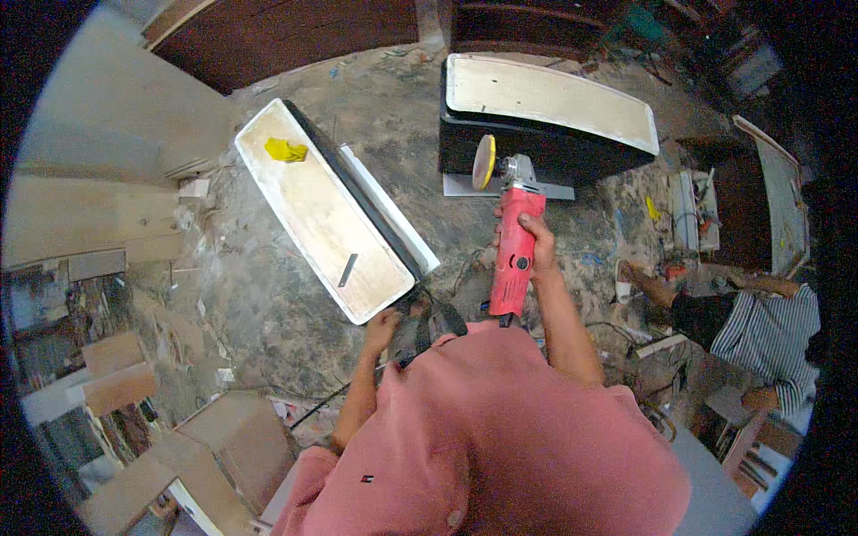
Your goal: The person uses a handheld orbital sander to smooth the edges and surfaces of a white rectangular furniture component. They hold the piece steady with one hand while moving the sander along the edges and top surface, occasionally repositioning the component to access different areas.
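Note:
My right hand (540, 243) is wrapped round the body of a red angle grinder (512, 268), held up in front of me. A round yellow-faced disc (484, 163) stands on edge at the grinder's far end. My left hand (382, 330) hangs low, fingers curled, by the near end of a long box with a pale, white-edged top (313, 214). Whatever those fingers hold, if anything, is hidden. On that top lie a crumpled yellow cloth or glove (286, 149) and a narrow dark flat strip (348, 270).
Another pale-topped dark box (554, 100) stands ahead to the right, beyond the disc. A person in a striped shirt (769, 335) is low at the right, near cables and tools. Cardboard boxes (223, 447) sit at lower left. Scraps litter the stained floor (259, 330).

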A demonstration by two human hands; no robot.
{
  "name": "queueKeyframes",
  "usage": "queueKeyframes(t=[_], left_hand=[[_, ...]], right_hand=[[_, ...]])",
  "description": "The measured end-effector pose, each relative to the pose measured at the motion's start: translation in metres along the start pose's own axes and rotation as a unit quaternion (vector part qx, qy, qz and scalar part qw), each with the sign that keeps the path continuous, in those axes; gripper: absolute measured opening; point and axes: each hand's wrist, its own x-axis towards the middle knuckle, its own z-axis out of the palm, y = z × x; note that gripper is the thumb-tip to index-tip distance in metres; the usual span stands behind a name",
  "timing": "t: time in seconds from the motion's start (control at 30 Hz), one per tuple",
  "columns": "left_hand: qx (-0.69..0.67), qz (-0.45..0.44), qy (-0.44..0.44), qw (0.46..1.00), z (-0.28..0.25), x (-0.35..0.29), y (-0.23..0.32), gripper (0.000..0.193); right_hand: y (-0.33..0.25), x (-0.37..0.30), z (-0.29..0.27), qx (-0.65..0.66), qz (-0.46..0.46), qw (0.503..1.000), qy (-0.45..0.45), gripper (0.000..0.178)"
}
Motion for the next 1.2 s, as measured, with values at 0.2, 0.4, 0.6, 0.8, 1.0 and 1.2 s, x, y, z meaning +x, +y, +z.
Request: queueKeyframes(t=[0.2,0.4,0.6,0.8,1.0,1.2], left_hand=[[-0.129,-0.199,0.048,0.97,-0.041,-0.026,-0.094,0.053],[-0.509,-0.261,0.194,0.797,0.017,-0.006,-0.066,0.061],[-0.513,-0.277,0.216,0.783,0.057,0.003,-0.028,0.067],[-0.471,-0.294,0.175,0.813,0.063,0.043,0.012,0.072],[-0.439,-0.294,0.111,0.842,0.021,0.054,-0.009,0.077],[-0.431,-0.253,0.024,0.866,-0.003,0.012,-0.092,0.084]], right_hand=[[-0.006,0.009,-0.002,-0.023,0.027,0.999,-0.008,0.052],[-0.009,0.071,0.011,-0.019,0.064,0.997,-0.027,0.057],[-0.05,0.124,-0.002,-0.114,0.106,0.969,-0.194,0.104],[-0.06,0.152,-0.022,-0.366,0.022,0.91,-0.194,0.106],[-0.054,0.109,-0.045,-0.344,-0.033,0.931,-0.117,0.109],[-0.043,0.005,-0.046,-0.195,0.058,0.978,0.037,0.074]])
